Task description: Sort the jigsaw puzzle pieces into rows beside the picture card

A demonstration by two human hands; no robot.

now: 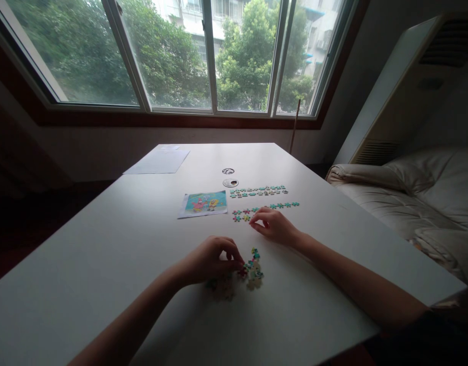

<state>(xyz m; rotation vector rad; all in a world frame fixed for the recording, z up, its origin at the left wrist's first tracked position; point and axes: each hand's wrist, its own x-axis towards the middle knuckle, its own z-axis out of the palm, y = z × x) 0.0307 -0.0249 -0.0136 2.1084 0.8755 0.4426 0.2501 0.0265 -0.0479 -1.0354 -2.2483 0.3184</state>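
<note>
At the far left of the white table lies a sheet of paper, with a window behind it showing green trees. Further right, a picture of two cartoon figures on a blue-green ground lies flat. Nearer the camera, the left hand bends over the loose puzzle pieces, its thumb and finger drawn together at a red piece; I cannot tell whether they grip it. The loose pieces lie in a small heap under and just right of that hand. Beyond the picture's right edge are two small round things, and right of it pieces stand in far rows and near rows. The right hand, well apart from the left, is at the near rows with thumb and finger close together; whether a piece is between them I cannot tell. Further right come a thin stick and a pale sofa
</note>
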